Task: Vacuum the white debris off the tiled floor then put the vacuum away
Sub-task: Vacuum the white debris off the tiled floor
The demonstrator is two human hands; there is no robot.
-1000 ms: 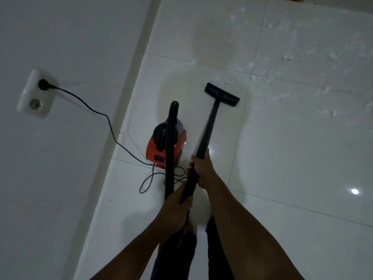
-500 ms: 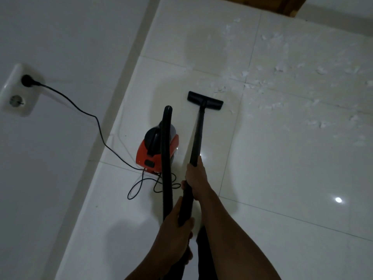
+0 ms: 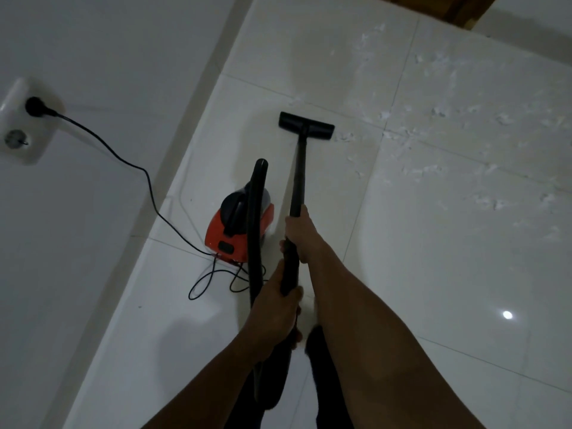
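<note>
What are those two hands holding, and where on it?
Both grip the long black vacuum wand: right hand partway along the shaft, left hand at its near end.

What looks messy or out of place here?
White debris lies scattered over the tiles right of and beyond the vacuum head, dulling an otherwise glossy floor. The cord also lies in loose loops beside the red vacuum.

There is only one camera, worn on the person's head. It is wide-angle and tips forward and steeply down at the tiled floor (image 3: 433,274) from standing height. The wall (image 3: 77,274) runs along the left edge, and the person's own arms are nearest the lens.
</note>
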